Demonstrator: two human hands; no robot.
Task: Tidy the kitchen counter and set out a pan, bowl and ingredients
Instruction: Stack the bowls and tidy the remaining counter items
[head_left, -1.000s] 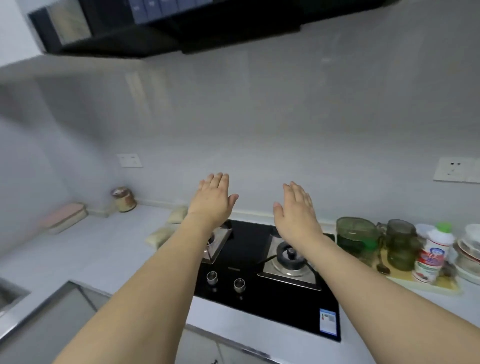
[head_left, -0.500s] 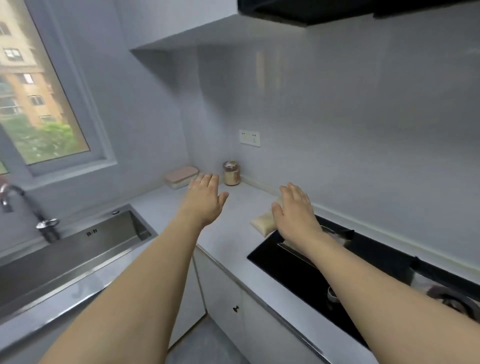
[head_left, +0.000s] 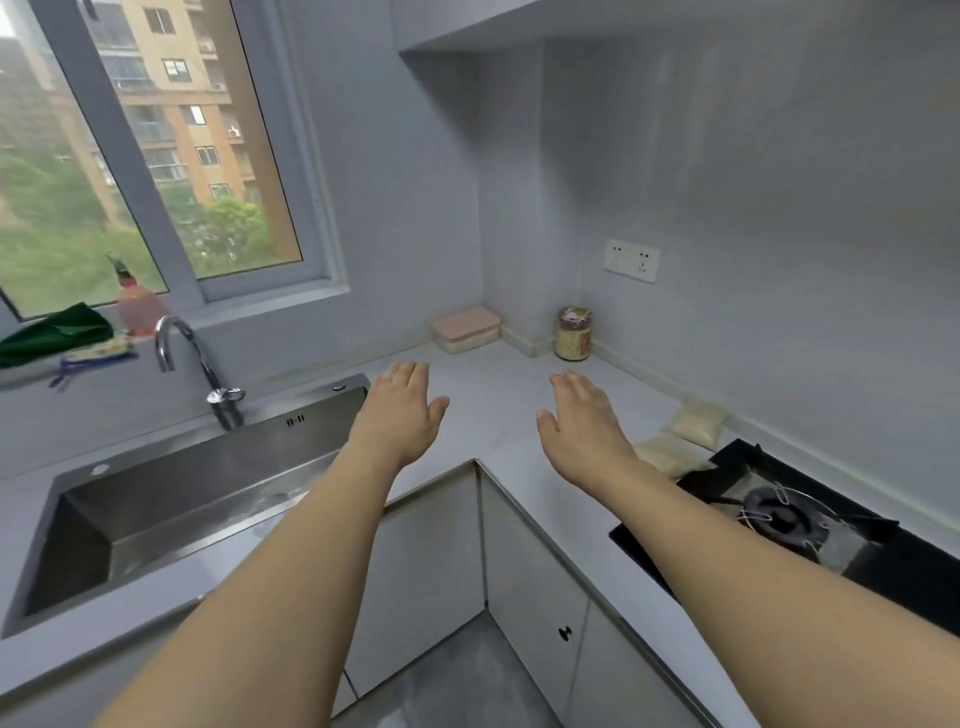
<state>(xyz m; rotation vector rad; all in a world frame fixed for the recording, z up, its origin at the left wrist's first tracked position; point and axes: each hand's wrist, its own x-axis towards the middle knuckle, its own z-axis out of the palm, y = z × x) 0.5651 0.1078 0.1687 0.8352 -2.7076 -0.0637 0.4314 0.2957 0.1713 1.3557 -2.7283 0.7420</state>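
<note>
**A:** Both arms are stretched forward over the corner of the pale grey stone counter (head_left: 498, 384). The left hand (head_left: 402, 415) sits at the centre of the frame, palm down, fingers (head_left: 408, 371) straight and side by side, thumb out to the right, holding nothing.

**B:** And the right hand (head_left: 584, 423) mirrors it just right of centre: flat, fingers (head_left: 574, 382) extended and relaxed, thumb pointing left. Neither one grips anything. Whether they touch the counter or hover over it, I can't tell from this angle.

**A:** Ingredients, then. In the far corner, above the hands, a pink-lidded rectangular plastic box (head_left: 466, 329) stands against the wall, and right of it a small round glass jar with pale contents (head_left: 573, 333), under the white wall socket (head_left: 631, 259).

**B:** To the right of the right hand, two clear bags of white grain (head_left: 693, 423) lie on the counter by the wall, the nearer one partly hidden behind the wrist, right at the edge of the black glass gas hob (head_left: 878, 566).

**A:** Left half of the frame: a stainless steel sink (head_left: 171, 493) set into the counter, with a curved chrome tap (head_left: 187, 364) behind it.

**B:** On the window sill at upper left, a pinkish bottle (head_left: 139, 306), blurred, beside a dark green cloth (head_left: 57, 332). At bottom centre, grey cabinet doors (head_left: 431, 561) meet in the corner.
</note>
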